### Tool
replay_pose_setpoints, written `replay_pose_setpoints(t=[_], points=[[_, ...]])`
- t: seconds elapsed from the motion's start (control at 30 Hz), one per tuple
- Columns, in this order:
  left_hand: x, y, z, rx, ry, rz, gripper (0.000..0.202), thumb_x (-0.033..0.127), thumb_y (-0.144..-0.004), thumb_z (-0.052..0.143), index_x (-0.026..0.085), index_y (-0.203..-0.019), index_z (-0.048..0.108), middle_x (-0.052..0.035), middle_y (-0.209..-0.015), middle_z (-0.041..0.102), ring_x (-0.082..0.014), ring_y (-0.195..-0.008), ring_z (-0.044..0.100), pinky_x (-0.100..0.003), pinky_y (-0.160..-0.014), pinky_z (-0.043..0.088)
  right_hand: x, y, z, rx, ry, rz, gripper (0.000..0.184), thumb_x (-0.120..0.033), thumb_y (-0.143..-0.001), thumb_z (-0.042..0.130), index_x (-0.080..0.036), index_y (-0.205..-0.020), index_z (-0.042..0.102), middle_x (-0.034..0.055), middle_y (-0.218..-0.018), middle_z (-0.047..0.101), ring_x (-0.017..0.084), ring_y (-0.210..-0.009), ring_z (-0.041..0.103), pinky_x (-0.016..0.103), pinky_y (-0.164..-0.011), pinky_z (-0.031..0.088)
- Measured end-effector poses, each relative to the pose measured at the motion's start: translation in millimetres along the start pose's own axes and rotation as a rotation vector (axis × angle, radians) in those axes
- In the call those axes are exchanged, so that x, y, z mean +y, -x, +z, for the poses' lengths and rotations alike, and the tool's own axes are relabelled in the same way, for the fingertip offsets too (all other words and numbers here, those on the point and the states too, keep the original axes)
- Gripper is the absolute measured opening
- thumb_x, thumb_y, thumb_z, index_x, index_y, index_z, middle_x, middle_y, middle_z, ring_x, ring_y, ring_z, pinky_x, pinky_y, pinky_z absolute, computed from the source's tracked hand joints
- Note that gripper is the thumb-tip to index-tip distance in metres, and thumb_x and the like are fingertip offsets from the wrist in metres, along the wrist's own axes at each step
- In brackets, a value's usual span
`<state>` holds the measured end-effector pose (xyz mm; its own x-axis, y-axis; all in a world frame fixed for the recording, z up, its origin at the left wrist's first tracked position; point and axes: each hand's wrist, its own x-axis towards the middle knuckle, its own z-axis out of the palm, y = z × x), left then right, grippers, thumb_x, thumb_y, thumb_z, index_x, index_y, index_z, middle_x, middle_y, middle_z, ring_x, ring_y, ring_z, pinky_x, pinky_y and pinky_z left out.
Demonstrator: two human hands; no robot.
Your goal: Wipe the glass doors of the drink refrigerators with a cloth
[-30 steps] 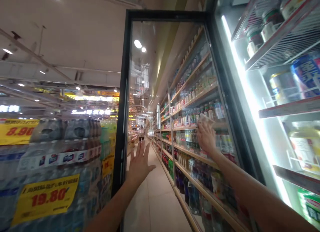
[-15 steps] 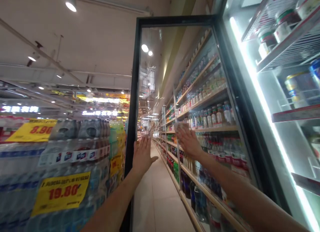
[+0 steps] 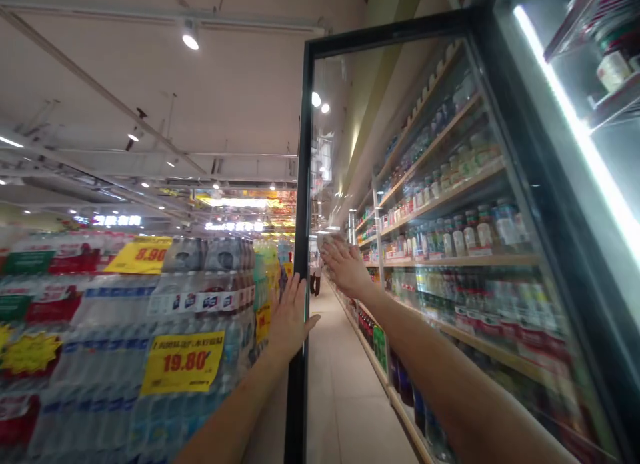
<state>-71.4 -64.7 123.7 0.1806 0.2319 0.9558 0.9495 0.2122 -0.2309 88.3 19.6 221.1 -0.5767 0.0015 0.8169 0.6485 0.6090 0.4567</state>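
Observation:
A glass cooler door (image 3: 302,184) with a black frame stands open in front of me. My right hand (image 3: 345,267) presses a pale wiping cloth (image 3: 327,241) against the glass, toward the frame side. Only the cloth's edge shows past the fingers; the palm covers the rest. My left hand (image 3: 290,317) is at the door's left upright, fingers stretched and thumb out to the right. Nothing is in it, and I cannot tell how firmly it touches the frame.
Shelves of bottled drinks (image 3: 460,237) show through the glass on the right. Shrink-wrapped bottle packs (image 3: 195,304) with yellow price signs (image 3: 185,363) are stacked at left. A tiled aisle (image 3: 330,384) runs ahead, with a person (image 3: 315,277) far down it. The lit cooler interior (image 3: 575,117) is at upper right.
My right hand has slid the cloth left across the glass, closer to the upright. My left hand now overlaps the door's upright. The view has turned left.

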Motion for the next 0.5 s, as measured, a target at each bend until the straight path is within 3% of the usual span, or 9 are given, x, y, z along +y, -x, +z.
replay_pose_setpoints(t=[0.1,0.2,0.3,0.4,0.5], points=[[-11,15,-2.5,-0.001,-0.013,-0.018,0.069,0.037,-0.080,0.054,0.011,-0.138,0.026,-0.0177,-0.143,0.032,-0.0276,-0.134,0.028,-0.053,-0.109,0.017,-38,24,22,-0.022,-0.074,-0.092,0.044,-0.026,-0.088,0.037,-0.022,-0.131,0.045,0.0037,-0.145,0.035,0.025,-0.137,0.020,0.052,-0.109,0.014],[-11,36,-1.5,-0.043,-0.009,0.009,0.070,0.035,-0.079,0.054,0.011,-0.138,0.026,-0.0178,-0.143,0.032,-0.0271,-0.134,0.028,-0.054,-0.108,0.019,-73,79,46,-0.059,-0.141,-0.139,0.045,-0.026,-0.087,0.040,-0.020,-0.131,0.046,0.0048,-0.145,0.035,0.025,-0.137,0.018,0.051,-0.110,0.013],[-4,56,2.0,-0.116,0.023,0.075,0.068,0.035,-0.078,0.056,0.013,-0.137,0.029,-0.0160,-0.143,0.033,-0.0265,-0.134,0.028,-0.053,-0.108,0.021,-87,127,59,-0.149,-0.190,-0.259,0.046,-0.026,-0.087,0.041,-0.021,-0.133,0.044,0.0047,-0.143,0.038,0.023,-0.137,0.019,0.048,-0.111,0.013],[1,64,2.2,-0.164,0.047,0.094,0.069,0.034,-0.077,0.058,0.013,-0.136,0.030,-0.0155,-0.143,0.033,-0.0264,-0.135,0.027,-0.053,-0.109,0.020,-78,129,49,-0.167,-0.197,-0.286,0.049,-0.025,-0.086,0.042,-0.021,-0.135,0.040,0.0059,-0.144,0.037,0.022,-0.137,0.020,0.047,-0.111,0.011],[1,63,-2.7,-0.177,0.056,0.080,0.071,0.035,-0.077,0.059,0.012,-0.137,0.029,-0.0163,-0.144,0.031,-0.0268,-0.135,0.026,-0.054,-0.109,0.017,-63,100,36,-0.084,-0.155,-0.026,0.052,-0.022,-0.085,0.042,-0.019,-0.137,0.038,0.0074,-0.147,0.031,0.026,-0.138,0.016,0.052,-0.110,0.007]])
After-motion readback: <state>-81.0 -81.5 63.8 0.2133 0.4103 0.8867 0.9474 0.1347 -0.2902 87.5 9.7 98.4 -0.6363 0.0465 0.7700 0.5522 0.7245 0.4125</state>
